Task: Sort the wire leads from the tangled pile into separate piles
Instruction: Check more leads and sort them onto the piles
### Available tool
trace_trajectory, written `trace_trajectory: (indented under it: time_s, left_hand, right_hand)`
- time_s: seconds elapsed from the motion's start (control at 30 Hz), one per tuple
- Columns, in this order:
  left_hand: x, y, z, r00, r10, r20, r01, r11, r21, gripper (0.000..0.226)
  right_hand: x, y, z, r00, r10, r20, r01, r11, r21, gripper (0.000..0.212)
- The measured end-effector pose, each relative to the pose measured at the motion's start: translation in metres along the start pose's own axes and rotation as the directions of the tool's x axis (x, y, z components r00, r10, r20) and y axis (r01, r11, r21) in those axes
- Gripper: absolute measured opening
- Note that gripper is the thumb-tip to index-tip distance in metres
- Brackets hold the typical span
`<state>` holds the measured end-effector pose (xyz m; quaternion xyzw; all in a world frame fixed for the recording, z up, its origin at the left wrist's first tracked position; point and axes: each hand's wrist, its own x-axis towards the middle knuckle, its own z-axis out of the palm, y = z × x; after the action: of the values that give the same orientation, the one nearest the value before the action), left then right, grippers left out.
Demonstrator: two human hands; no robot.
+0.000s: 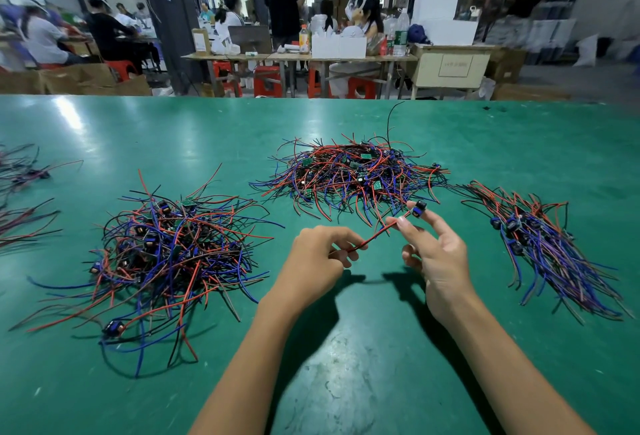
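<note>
A single red wire lead [375, 235] with a small black and blue component at its far end stretches between my hands above the green table [363, 348]. My left hand [317, 260] pinches its near end with curled fingers. My right hand [433, 254] pinches it near the component between thumb and fingertips, the other fingers spread. A tangled pile [349, 175] of red, blue and black leads lies just beyond my hands. A second loose pile [166, 251] spreads at the left. A combed, aligned bundle [547, 247] lies at the right.
More leads [20, 199] lie at the table's far left edge. Beyond the table's far edge are work tables [298, 57], red stools and several seated and standing people.
</note>
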<state>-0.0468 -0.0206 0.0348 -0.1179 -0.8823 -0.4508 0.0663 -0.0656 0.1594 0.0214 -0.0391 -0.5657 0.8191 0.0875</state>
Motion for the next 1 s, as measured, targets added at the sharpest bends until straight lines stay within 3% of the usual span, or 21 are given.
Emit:
trace_trajectory:
  time_s: [0.1, 0.23, 0.4, 0.57, 0.73, 1.0]
  left_hand:
    - [0.0, 0.002, 0.002, 0.999, -0.011, 0.031, 0.011, 1.0, -0.008, 0.049]
    - [0.001, 0.001, 0.007, 0.999, 0.009, 0.031, -0.009, 1.0, -0.021, 0.018]
    - [0.002, 0.002, 0.008, 0.998, 0.052, 0.029, -0.052, 0.999, -0.011, 0.012]
    - [0.004, 0.007, 0.006, 0.991, -0.055, -0.121, 0.019, 0.96, -0.279, 0.017]
    - [0.002, 0.008, -0.009, 0.975, -0.16, -0.157, 0.018, 0.752, -0.659, 0.016]
    - [0.002, 0.005, -0.011, 0.977, -0.187, -0.103, 0.049, 0.666, -0.744, 0.018]
  right_hand:
    - [0.0, -0.001, 0.0, 1.0, -0.005, 0.007, 0.005, 1.0, 0.003, 0.031]
    - [-0.001, -0.002, -0.001, 1.0, -0.011, 0.011, 0.011, 1.0, 0.007, 0.027]
    - [-0.002, -0.004, 0.001, 0.999, -0.043, 0.023, 0.043, 0.999, 0.011, 0.026]
    - [-0.007, -0.006, 0.002, 0.988, -0.069, 0.138, 0.072, 0.997, -0.019, 0.043]
    - [-0.01, -0.009, 0.004, 0.971, -0.051, 0.234, 0.067, 0.996, -0.065, 0.049]
    - [-0.009, -0.01, 0.0, 0.972, -0.023, 0.233, 0.048, 0.994, -0.1, 0.045]
